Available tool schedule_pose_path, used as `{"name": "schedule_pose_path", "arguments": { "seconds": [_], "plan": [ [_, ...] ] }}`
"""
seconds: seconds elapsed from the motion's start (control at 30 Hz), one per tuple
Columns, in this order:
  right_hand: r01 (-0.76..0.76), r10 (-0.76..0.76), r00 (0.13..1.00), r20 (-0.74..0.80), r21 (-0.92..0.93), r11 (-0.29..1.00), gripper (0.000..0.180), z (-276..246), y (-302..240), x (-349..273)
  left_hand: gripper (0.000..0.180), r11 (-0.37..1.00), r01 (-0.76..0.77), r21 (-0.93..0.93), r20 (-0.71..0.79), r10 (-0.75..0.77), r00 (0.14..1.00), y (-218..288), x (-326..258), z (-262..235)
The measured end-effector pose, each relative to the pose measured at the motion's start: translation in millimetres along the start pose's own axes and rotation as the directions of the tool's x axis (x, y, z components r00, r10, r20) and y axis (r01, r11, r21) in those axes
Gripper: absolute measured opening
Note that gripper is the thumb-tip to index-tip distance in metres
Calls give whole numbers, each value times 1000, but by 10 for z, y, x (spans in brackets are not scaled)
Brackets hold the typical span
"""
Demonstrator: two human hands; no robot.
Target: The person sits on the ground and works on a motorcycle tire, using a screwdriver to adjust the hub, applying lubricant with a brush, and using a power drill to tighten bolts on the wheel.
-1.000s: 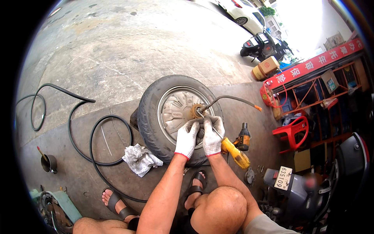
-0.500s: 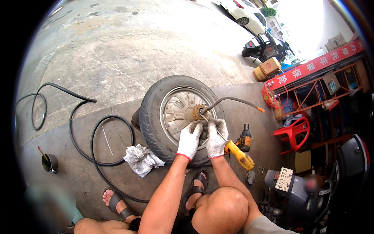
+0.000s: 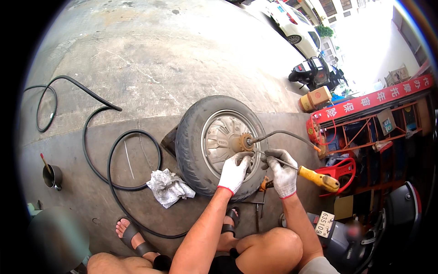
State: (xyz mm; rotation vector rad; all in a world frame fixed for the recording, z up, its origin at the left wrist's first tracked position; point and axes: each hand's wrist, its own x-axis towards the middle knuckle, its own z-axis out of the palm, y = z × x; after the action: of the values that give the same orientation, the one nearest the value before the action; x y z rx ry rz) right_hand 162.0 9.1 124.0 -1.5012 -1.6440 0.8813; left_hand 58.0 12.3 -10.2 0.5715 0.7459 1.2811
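My left hand (image 3: 234, 172), in a white glove with dark-stained fingertips, is closed just below the hub of a wheel; what its fingers hold, if anything, is hidden. My right hand (image 3: 284, 174), gloved alike, grips the thin metal shaft of a yellow-handled screwdriver (image 3: 321, 180). The handle points to the right, and the shaft's far end reaches the hub. The wheel (image 3: 190, 148) has a black tyre and a silver cast hub, and leans tilted in front of me. From its rusty brown axle collar (image 3: 242, 142) a dark cable (image 3: 280, 132) curves right to an orange end.
A stained white rag (image 3: 168, 188) lies left of the tyre, beside a looped black hose (image 3: 109, 169). At far left stands a dark pot (image 3: 53, 177). Thin metal tools (image 3: 258, 210) lie below the tyre. A red plastic chair (image 3: 340, 173) and a parked scooter (image 3: 342, 242) are at right.
My right hand has moved right, away from my left, taking the screwdriver along. The power tool seen earlier is now mostly hidden behind my right hand. The whole view has shifted slightly.
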Motion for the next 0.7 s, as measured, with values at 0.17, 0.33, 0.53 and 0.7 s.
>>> {"name": "schedule_pose_path", "arguments": {
  "seconds": [0.17,0.33,0.53,0.7],
  "plan": [
    [306,-211,929,305,-310,900,16,334,-693,440,28,1000,10,-27,-28,-11,1000,-61,27,-33],
    [445,-121,878,463,-697,563,15,528,-727,1078,28,999,19,27,-22,-18,1000,-77,31,-1],
    [179,249,907,341,-845,504,28,520,-560,1397,26,997,81,10,-24,-81,996,9,6,-12],
    [187,273,880,388,-812,553,30,469,-412,1489,25,998,59,20,-43,-58,997,12,-5,-21]
  ]
}}
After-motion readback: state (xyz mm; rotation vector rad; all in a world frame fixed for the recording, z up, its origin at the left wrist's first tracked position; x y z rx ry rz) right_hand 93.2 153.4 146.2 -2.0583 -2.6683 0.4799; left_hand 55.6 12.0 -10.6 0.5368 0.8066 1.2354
